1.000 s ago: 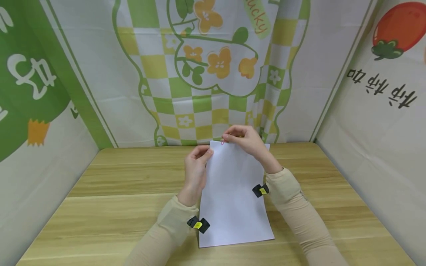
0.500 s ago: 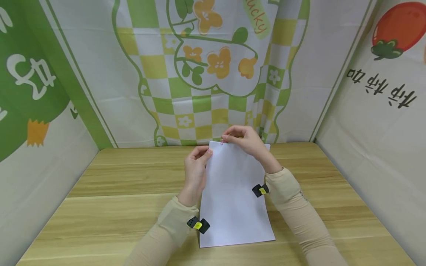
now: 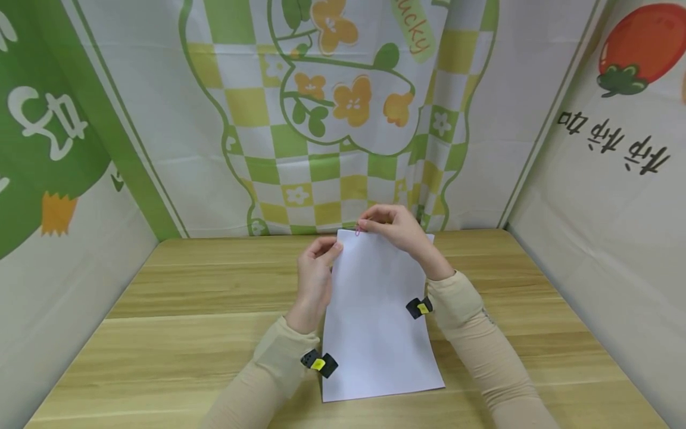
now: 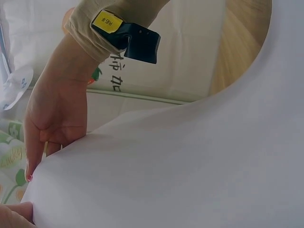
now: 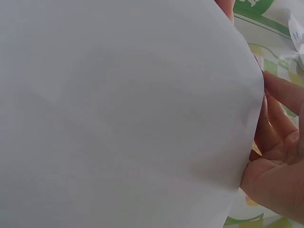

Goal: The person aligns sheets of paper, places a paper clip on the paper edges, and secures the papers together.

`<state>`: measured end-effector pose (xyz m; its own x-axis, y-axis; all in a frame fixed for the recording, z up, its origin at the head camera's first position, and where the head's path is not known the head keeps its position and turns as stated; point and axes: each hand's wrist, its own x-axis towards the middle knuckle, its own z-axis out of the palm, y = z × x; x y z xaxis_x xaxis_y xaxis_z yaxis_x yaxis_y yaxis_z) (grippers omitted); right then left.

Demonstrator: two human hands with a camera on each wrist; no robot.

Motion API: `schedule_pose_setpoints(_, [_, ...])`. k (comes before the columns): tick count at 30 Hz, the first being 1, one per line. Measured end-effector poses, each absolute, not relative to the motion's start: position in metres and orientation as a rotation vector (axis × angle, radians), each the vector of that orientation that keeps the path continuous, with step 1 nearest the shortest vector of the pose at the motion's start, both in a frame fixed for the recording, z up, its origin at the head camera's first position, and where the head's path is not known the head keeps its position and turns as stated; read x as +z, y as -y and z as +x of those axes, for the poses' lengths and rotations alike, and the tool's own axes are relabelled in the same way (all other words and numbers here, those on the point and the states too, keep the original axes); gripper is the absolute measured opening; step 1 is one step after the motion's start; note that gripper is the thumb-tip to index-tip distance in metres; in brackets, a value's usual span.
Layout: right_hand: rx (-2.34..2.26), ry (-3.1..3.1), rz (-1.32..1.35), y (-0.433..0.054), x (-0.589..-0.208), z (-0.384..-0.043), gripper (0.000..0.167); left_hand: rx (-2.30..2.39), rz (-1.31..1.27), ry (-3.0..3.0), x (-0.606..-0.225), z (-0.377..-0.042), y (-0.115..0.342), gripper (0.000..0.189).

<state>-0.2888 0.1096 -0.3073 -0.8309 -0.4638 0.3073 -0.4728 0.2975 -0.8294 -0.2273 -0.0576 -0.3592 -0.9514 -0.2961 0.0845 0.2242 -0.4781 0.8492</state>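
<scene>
White paper (image 3: pixel 380 310) stretches toward the person in the head view, its top end raised; whether it is one sheet or more I cannot tell. The left hand (image 3: pixel 315 277) pinches its upper left corner between thumb and fingers. At the top edge, a small pink paper clip (image 3: pixel 358 230) is pinched by the right hand (image 3: pixel 395 232). In the left wrist view the right hand (image 4: pixel 59 111) reaches down to that edge, close to the left thumb (image 4: pixel 20 213). Paper (image 5: pixel 133 114) fills most of the right wrist view and hides part of the fingers.
Beneath lies a wooden table (image 3: pixel 203 333). A printed checked curtain (image 3: pixel 300 167) hangs behind its back edge, and printed cloth walls (image 3: pixel 579 208) flank both sides. Each sleeve carries a small black wrist camera (image 3: pixel 419 307) with a yellow label.
Both hands keep their grip. The paper's top edge and the clip have shifted very slightly toward the person, and more of the clip shows.
</scene>
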Motion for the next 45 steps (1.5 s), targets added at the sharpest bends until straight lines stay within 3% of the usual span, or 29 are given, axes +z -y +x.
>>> schedule_pose_setpoints(21, [1.585,2.567,0.906,-0.1099,-0.3091,-0.2902,0.018,-2.472,0.117,1.402,-0.3598,-0.2277,0.0579,0.021])
schedule_pose_setpoints(45, [1.538,2.544,0.992,-0.1091,-0.3094,-0.2894,0.022,-2.443,0.146,1.373,-0.3601,-0.2294,0.0616,0.023])
